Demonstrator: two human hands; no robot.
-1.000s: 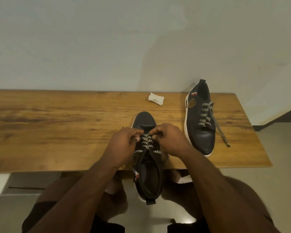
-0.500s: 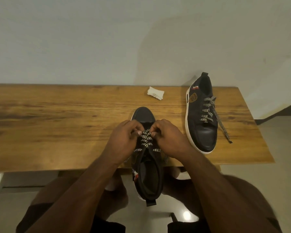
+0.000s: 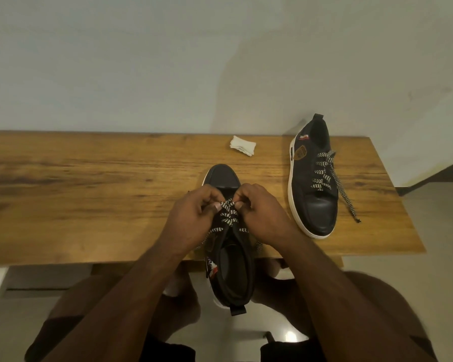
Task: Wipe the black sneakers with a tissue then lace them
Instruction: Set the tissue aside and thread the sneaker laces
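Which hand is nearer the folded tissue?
Right. The right hand sits almost straight below the folded tissue on the sneaker's lace; the left hand is farther left, pinching the same lace.

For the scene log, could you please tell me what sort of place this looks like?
Probably an indoor room in a home, though that is a guess: a wooden table stands against a plain pale wall, with a shiny tiled floor beneath. Nothing in view marks it as a workshop.
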